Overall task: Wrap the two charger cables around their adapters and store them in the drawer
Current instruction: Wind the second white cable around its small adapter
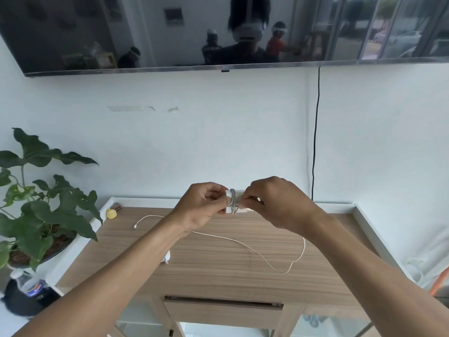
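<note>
Two forearms (pixel 126 271) reach over the desk (pixel 218 276), the left hand (pixel 202 206) gripping a white adapter (pixel 228 210) lying left-to-right, the right hand (pixel 274 203) pinching its cable (pixel 233 200), slack trailing nearer.

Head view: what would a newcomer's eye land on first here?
Two hands meet mid-frame above the wooden tabletop. The left hand grips a white adapter with a few loops of cable round it, and the right hand pinches the cable beside it. The loose rest of the cable trails across the tabletop below, and a dark wall-mounted TV spans the top.
</note>
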The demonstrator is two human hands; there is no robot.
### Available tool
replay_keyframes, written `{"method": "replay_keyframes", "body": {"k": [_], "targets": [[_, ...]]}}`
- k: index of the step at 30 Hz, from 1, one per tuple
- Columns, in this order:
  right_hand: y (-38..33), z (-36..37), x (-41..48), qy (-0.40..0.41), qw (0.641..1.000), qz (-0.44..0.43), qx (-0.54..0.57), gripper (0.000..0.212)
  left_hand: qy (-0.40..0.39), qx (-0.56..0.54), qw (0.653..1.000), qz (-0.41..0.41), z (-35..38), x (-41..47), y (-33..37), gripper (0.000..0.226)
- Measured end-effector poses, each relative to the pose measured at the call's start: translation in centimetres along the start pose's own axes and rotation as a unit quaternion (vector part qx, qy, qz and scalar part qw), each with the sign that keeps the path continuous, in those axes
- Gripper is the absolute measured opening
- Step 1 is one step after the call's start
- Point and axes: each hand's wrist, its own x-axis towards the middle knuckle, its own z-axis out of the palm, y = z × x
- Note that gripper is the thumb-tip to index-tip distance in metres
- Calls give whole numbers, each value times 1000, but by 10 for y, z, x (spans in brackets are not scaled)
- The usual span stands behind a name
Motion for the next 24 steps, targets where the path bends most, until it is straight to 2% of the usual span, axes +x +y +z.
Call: {"method": "replay_keyframes", "body": {"k": [3, 5, 7, 11, 16, 20, 24], "targets": [[-1, 0, 1, 45, 998, -38, 11, 12, -53, 23, 998, 5, -3, -1, 0, 10], [2, -1, 5, 26, 999, -32, 32, 9, -84, 21, 996, 3, -3, -4, 0, 10], [6, -2, 8, 13, 994, -2, 111, 7, -103, -7, 995, -4, -6, -5, 2, 9], [13, -3, 10, -13, 947, 76, 312, 8, -134, -37, 990, -29, -12, -5, 8, 14], [27, 11, 13, -38, 905, 107, 411, 13, -174, -85, 979, -69, -18, -2, 10, 41], [23, 35, 8, 27, 874, 126, 469, 28, -134, -193, 969, -77, -12, 0, 11, 50], [13, 65, -2, 114, 897, 179, 387, 33, -41, -237, 965, -107, 2, 3, 13, 19]]}}
